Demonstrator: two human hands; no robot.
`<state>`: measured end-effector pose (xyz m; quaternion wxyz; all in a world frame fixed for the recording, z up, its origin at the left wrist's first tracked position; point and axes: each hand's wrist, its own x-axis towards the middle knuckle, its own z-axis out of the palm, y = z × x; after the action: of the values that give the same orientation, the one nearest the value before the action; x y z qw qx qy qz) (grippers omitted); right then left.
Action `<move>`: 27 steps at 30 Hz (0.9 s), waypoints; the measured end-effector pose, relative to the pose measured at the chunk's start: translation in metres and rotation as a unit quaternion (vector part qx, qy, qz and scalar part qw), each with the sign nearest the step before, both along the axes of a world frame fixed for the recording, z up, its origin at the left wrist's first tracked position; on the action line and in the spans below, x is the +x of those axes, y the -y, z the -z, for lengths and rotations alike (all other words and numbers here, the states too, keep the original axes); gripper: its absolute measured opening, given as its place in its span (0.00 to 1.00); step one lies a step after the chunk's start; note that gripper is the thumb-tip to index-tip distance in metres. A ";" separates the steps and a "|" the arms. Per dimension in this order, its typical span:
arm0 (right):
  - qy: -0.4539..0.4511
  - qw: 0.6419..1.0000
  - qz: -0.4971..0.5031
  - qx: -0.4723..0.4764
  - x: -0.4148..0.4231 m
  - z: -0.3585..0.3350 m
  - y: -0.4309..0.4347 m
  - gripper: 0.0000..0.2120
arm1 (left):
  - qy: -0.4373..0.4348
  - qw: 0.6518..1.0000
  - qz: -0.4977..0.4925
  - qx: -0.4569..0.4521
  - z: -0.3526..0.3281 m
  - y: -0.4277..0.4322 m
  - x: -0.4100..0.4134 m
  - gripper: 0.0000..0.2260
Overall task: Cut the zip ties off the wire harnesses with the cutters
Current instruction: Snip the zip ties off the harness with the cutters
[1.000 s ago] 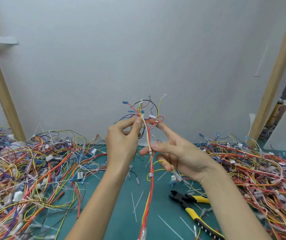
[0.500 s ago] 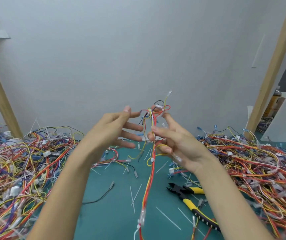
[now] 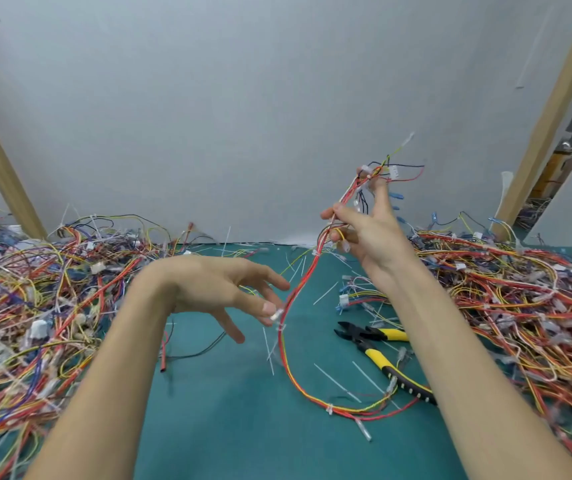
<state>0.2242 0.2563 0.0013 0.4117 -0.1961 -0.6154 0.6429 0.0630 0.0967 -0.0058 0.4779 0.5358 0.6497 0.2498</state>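
Observation:
My right hand (image 3: 369, 233) is raised over the right of the green mat and grips a red and yellow wire harness (image 3: 286, 348) near its top, where loose ends fan out. The harness hangs down, curves across the mat and carries white zip ties (image 3: 329, 409) along it. My left hand (image 3: 222, 292) hovers lower at the centre, fingers spread and relaxed, its fingertips beside the hanging harness at a white zip tie (image 3: 276, 315); it holds nothing. The yellow and black cutters (image 3: 378, 353) lie on the mat under my right forearm.
Big tangled heaps of wire harnesses lie on the left (image 3: 28, 306) and on the right (image 3: 519, 299) of the green mat (image 3: 229, 417). Cut white zip-tie pieces (image 3: 336, 377) are scattered over the mat. Wooden posts stand at both sides before a grey wall.
My right hand has lifted the harness up and to the right. My left hand let go of the top wires, dropped down and now sits beside the hanging part.

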 end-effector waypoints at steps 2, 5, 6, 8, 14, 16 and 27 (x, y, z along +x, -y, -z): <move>-0.020 1.000 0.012 -0.004 -0.001 0.000 0.000 0.24 | -0.022 1.000 -0.005 -0.009 0.010 -0.007 0.002 0.18; -0.056 0.998 0.018 -0.017 0.000 -0.001 0.000 0.23 | 0.002 0.999 0.026 -0.044 0.023 -0.014 0.005 0.17; -0.073 0.997 0.016 -0.024 0.000 -0.001 0.000 0.22 | 0.014 0.998 0.036 -0.055 0.026 -0.015 0.004 0.15; -0.099 0.994 0.016 -0.038 0.002 -0.001 -0.002 0.20 | 0.042 0.995 0.061 -0.069 0.031 -0.014 0.000 0.11; -0.133 0.985 -0.004 -0.106 0.009 -0.001 -0.014 0.19 | 0.153 0.988 0.025 -0.007 0.033 -0.005 -0.020 0.06; -0.125 0.984 -0.016 -0.126 0.011 -0.002 -0.018 0.17 | 0.182 0.981 -0.041 0.044 0.030 -0.004 -0.025 0.05; -0.063 0.974 -0.097 -0.196 0.024 0.005 -0.027 0.13 | 0.235 0.931 -0.188 0.205 0.020 -0.018 -0.014 0.09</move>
<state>0.2480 0.2831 -0.0035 0.3386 -0.1714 -0.4660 0.7992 0.0490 0.1143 -0.0260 0.4410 0.4158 0.5425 0.5817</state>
